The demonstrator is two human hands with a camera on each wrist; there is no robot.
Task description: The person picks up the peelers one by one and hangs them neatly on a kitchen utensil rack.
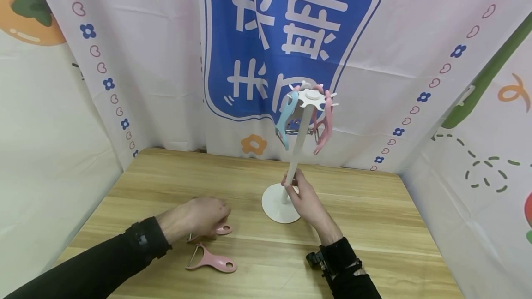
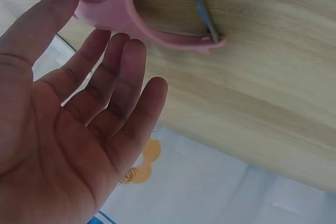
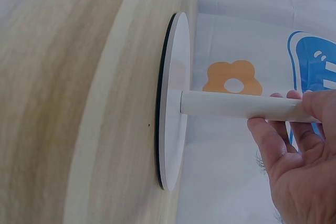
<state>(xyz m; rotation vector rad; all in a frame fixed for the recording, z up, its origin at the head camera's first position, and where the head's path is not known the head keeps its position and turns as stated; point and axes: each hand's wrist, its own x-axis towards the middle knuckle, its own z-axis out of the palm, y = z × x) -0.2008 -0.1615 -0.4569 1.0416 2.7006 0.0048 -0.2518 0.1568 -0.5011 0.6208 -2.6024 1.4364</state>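
Note:
My left hand (image 1: 201,216) hovers over a pink peeler (image 1: 225,230) and hides much of it from the head. Seen from the left wrist, its fingers are loosely bent, with thumb and fingertips right at the handle of the pink Y-shaped peeler (image 2: 123,11). A second pink peeler (image 1: 216,262) lies closer to me, blade end to the left. With thumb and fingers, my right hand (image 1: 309,202) grips the white post (image 3: 226,104) of an upright stand, low above its round base (image 1: 274,204). A light blue peeler (image 1: 285,116) and pink peelers (image 1: 327,123) hang from the hooked top (image 1: 311,98).
The wooden table (image 1: 365,230) carries the stand right of centre. Behind it hangs a white curtain (image 1: 166,82) with a blue printed panel (image 1: 257,26). White printed cloth walls (image 1: 469,188) border both sides.

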